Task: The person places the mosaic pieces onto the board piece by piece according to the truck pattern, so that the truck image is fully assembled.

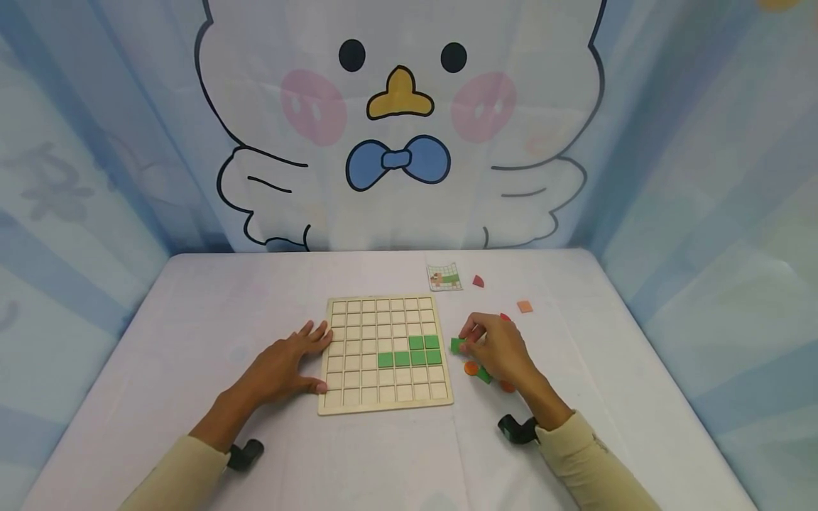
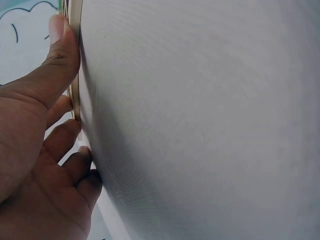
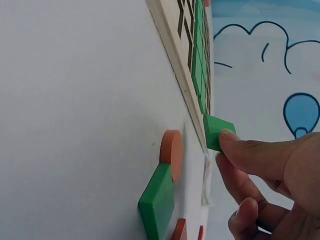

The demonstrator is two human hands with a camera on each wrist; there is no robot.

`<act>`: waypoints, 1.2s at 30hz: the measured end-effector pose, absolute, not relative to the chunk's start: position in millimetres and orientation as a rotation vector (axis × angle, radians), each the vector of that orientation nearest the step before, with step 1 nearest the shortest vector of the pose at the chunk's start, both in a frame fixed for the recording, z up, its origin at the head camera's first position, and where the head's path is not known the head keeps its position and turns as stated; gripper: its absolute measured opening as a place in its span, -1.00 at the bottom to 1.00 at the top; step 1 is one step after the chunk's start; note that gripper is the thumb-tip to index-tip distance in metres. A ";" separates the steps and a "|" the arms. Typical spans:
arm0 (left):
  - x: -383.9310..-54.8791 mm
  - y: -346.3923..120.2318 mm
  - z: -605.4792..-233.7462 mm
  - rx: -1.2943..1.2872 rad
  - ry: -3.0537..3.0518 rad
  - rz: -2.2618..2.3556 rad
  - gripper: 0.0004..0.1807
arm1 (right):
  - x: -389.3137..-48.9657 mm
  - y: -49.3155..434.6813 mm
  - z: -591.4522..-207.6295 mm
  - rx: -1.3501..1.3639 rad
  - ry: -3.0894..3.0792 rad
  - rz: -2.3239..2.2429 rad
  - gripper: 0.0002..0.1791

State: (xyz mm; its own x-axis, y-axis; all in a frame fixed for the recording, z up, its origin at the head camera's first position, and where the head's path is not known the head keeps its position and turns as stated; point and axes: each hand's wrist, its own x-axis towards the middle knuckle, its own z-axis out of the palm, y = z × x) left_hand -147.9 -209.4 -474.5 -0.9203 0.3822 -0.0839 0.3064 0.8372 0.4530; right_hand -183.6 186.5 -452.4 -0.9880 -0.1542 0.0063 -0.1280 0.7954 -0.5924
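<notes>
A wooden grid board (image 1: 356,383) lies on the table with several green square tiles (image 1: 418,357) set in its cells, in two rows toward the right side. My left hand (image 1: 284,365) rests at the board's left edge, thumb and fingertips touching the rim with the fingers spread. In the left wrist view the thumb (image 2: 62,50) lies along that rim. Just right of the board, my right hand (image 1: 501,349) pinches a green square tile (image 3: 216,131) between thumb and fingers. Below it on the table are an orange round tile (image 3: 172,152) and another green tile (image 3: 158,202).
A small picture card (image 1: 444,277) lies behind the board, with a red quarter-round piece (image 1: 478,282) beside it. An orange square tile (image 1: 525,306) sits farther right. Another red piece (image 1: 505,316) shows partly behind my right hand. A printed curtain (image 1: 396,213) hangs along the table's back.
</notes>
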 end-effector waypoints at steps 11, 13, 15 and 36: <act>-147.8 -209.6 -474.2 0.539 2.845 0.668 0.13 | -193.3 152.8 -449.0 -0.300 2.905 -1.059 -0.79; -148.0 -209.5 -474.5 0.534 2.844 0.668 0.13 | -195.0 146.8 -448.7 -0.316 2.897 -1.080 -0.79; -148.2 -209.4 -474.8 0.528 2.844 0.666 0.13 | -196.2 141.0 -448.8 -0.329 2.890 -1.094 -0.79; -149.5 -210.2 -474.7 0.536 2.842 0.659 0.14 | -208.5 97.9 -456.8 -0.458 2.842 -1.036 -0.80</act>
